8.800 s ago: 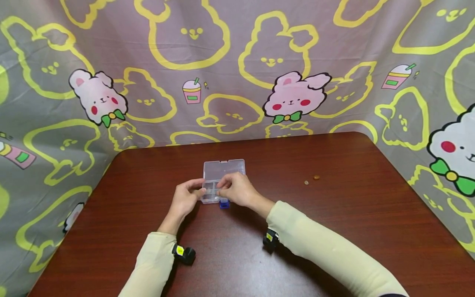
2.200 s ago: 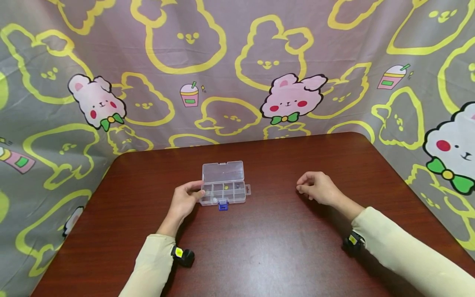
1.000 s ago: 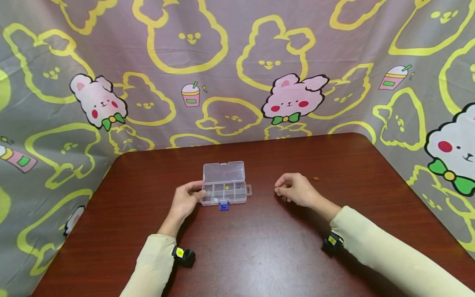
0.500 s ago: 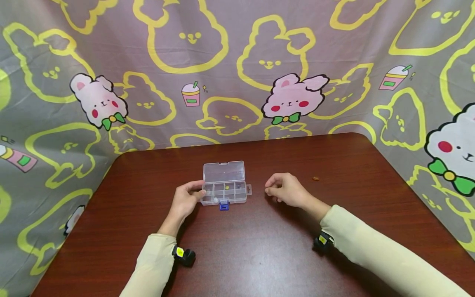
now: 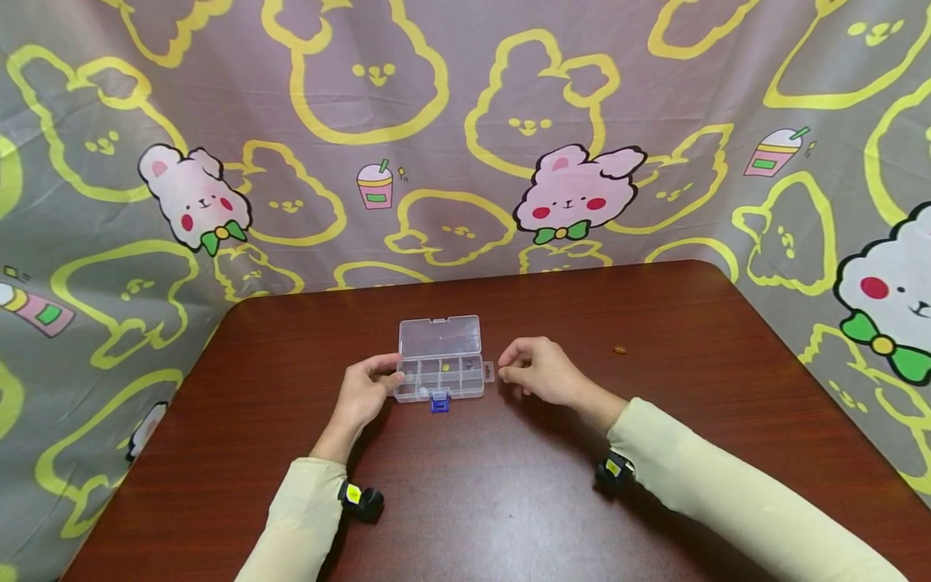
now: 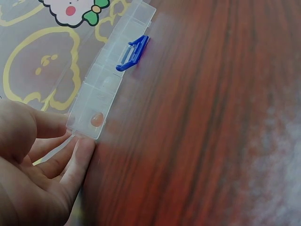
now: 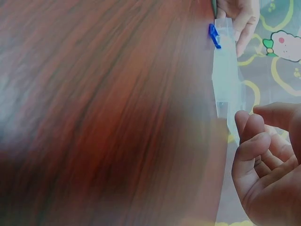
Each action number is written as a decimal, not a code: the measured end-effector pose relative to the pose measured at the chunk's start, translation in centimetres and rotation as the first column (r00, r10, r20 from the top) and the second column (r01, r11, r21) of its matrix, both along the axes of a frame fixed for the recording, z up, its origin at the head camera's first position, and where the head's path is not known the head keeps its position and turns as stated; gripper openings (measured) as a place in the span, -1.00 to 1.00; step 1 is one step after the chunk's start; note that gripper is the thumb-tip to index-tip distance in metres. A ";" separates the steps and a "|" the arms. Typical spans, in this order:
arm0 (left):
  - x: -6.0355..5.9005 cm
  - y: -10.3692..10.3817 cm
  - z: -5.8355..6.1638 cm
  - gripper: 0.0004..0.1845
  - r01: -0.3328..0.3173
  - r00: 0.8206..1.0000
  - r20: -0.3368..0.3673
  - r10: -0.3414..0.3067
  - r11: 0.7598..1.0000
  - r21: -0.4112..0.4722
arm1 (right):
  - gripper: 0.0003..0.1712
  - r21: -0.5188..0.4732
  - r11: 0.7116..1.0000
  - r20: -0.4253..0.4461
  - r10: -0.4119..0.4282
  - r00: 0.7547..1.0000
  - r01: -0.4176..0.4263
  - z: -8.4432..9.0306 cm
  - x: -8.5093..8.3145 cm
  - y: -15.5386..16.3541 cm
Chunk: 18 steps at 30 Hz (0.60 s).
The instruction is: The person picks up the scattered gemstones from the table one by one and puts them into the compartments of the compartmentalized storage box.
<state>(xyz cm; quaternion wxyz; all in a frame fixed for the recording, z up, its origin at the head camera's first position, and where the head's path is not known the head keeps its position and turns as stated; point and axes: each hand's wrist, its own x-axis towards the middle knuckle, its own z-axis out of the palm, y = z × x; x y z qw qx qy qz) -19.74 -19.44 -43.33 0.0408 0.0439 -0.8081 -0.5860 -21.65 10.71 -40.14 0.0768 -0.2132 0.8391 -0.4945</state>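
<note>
Dark wooden table [image 5: 509,485], cartoon-rabbit cloth behind. Item: clear plastic compartment box [image 5: 440,378], lid open away from the person, blue latch [image 5: 438,402] on its near edge, small beads inside. Left hand [image 5: 361,394] at the box's left end, fingers straight, bracing the corner, gripping nothing. Right hand [image 5: 538,373] just right of the box, fingertips pinched together; whether they hold a bead cannot be told. One brown bead [image 5: 619,350] lies well right of the box. Box judged light, stiff, slippery; best steadied at its ends.
</note>
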 end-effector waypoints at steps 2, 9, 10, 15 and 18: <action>0.0 0.0 0.0 -0.65 -0.001 1.000 0.000 0.001 1.000 0.000 | -0.95 -0.003 1.000 -0.001 0.006 1.000 -0.006 0.1 0.0 -0.4; 0.0 0.0 0.1 -0.64 -0.002 1.000 0.003 0.002 1.000 -0.005 | -0.95 -0.016 1.000 -0.003 0.015 1.000 -0.015 0.3 0.0 -1.8; 0.0 0.0 0.1 -0.64 -0.002 1.000 0.003 0.002 1.000 -0.006 | -0.95 -0.017 1.000 -0.005 0.016 1.000 -0.017 0.3 0.0 -2.0; 0.0 0.0 0.0 -0.65 -0.005 1.000 0.004 0.005 1.000 -0.008 | -0.95 -0.004 1.000 -0.013 0.017 1.000 -0.017 0.4 0.1 -3.0; 0.0 0.1 0.1 -0.65 -0.006 1.000 0.004 0.006 1.000 -0.009 | -0.96 0.000 1.000 -0.021 0.009 1.000 -0.009 0.3 0.1 -3.5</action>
